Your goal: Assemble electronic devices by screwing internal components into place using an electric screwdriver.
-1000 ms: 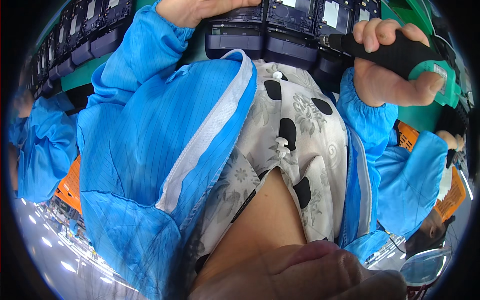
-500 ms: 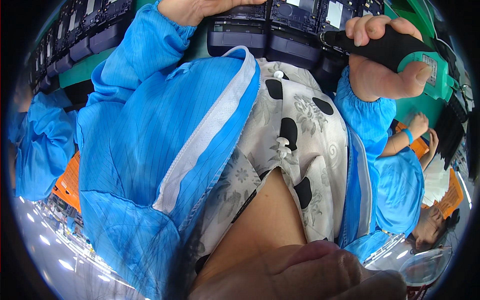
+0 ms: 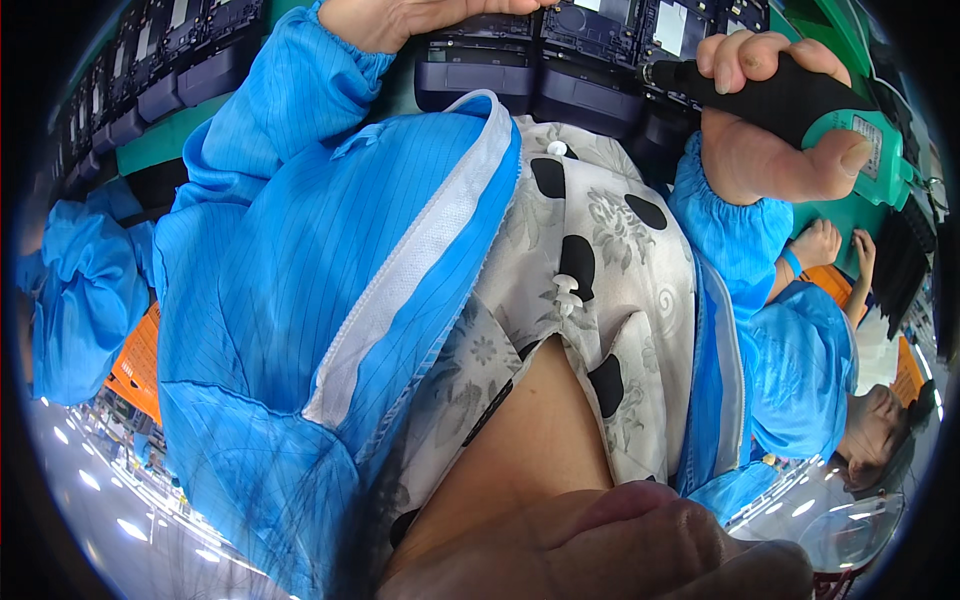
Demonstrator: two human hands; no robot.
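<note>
At the top edge, my left hand [image 3: 405,18] reaches over the near row of dark plastic device housings [image 3: 475,82]. Its visible fingers stretch to the right, and the rest is cut off by the picture's edge. My right hand [image 3: 765,125] is closed around an electric screwdriver [image 3: 800,100] with a black grip and a green end. The tool lies nearly level, its metal nose pointing left over the housings. Where its bit ends I cannot make out. White rectangular pieces sit inside several of the opened housings.
Another row of dark housings [image 3: 150,80] stands at the far left on a green surface [image 3: 190,110]. To the right, a co-worker in a blue sleeve [image 3: 795,350] has both hands near the green bench. Orange chair backs [image 3: 137,365] show at the sides.
My left hand has edged slightly right along the housings. The screwdriver and my right hand have shifted a little to the right. On the right, the co-worker's hands and head have moved.
</note>
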